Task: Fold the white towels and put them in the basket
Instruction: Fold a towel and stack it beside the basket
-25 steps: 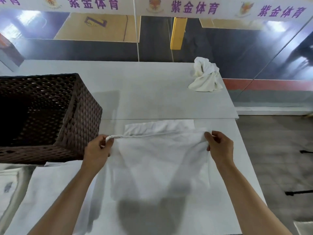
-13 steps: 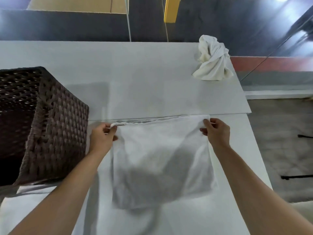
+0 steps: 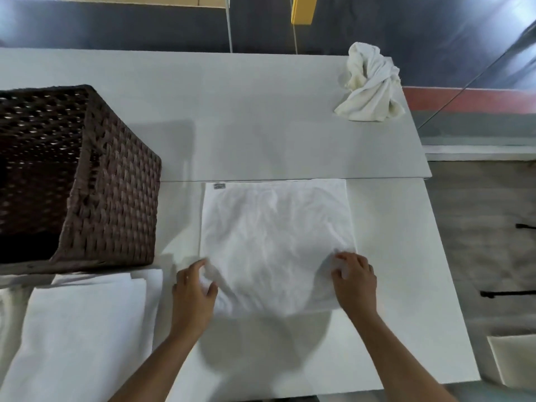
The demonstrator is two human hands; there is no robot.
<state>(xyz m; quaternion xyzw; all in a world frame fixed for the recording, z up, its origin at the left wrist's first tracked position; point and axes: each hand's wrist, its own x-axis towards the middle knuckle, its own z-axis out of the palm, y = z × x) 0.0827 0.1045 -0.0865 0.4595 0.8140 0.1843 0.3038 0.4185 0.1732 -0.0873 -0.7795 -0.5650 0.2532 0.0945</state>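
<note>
At your far left the brown wicker basket [image 3: 116,198] stands on the white table [image 3: 261,126], its open mouth facing you and its inside dark. Just in front of it, at the near-left edge, lies a pile of flat white cloth [image 3: 81,329]. Next comes your left hand [image 3: 193,288], thumb and fingers curled to pinch the near-left corner of the flat towel [image 3: 275,242]. That towel is spread out in the middle of the table, just to the right of the basket, with a small label [image 3: 219,186] at its far-left corner. Your right hand [image 3: 355,281] sits on the near-right corner with its fingers curled into the fabric (the blur hides the exact hold). Well apart, at the far-right corner of the table, a crumpled towel [image 3: 369,85] stands in a heap.
</note>
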